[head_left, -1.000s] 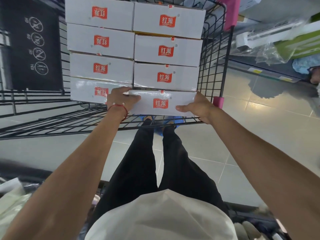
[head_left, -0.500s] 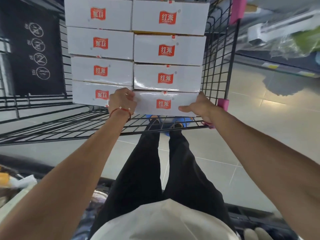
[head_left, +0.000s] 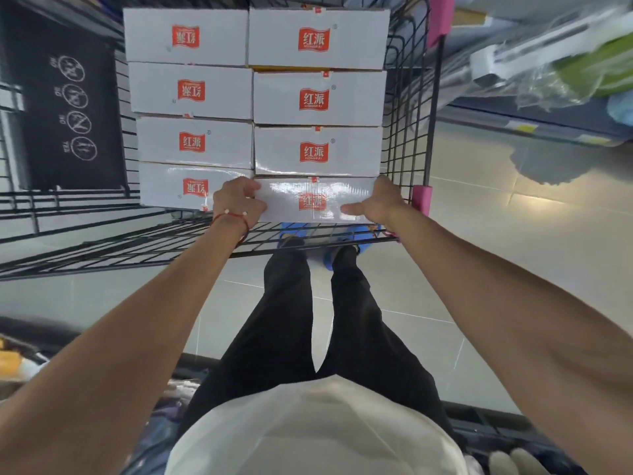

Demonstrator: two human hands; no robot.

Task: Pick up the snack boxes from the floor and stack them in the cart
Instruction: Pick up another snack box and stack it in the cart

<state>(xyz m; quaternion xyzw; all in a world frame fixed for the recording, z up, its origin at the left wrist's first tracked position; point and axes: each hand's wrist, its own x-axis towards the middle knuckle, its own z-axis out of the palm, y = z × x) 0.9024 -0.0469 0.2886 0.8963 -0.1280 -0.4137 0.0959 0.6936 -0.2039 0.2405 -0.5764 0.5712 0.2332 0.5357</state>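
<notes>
Now, from the left: skips a black sign panel (head_left: 72, 104) at far left, then a left column of four snack boxes (head_left: 191, 89) lying in the cart (head_left: 407, 132). Clamps the left grip (head_left: 238, 204), fingers curled, on the left end of the held box (head_left: 313, 200), hard against the near-left box (head_left: 171, 186). Sits at the near end of the right column, seemingly a touch nearer than its neighbour. Wraps the right grip (head_left: 383, 204) round the right end, thumb along the near face, close to the wire wall and a pink corner pad (head_left: 422, 198). Risks, probably: pinching left fingers between the two boxes on the push home; scraping right knuckles on the wire; slipping on the glossy wrap.
</notes>
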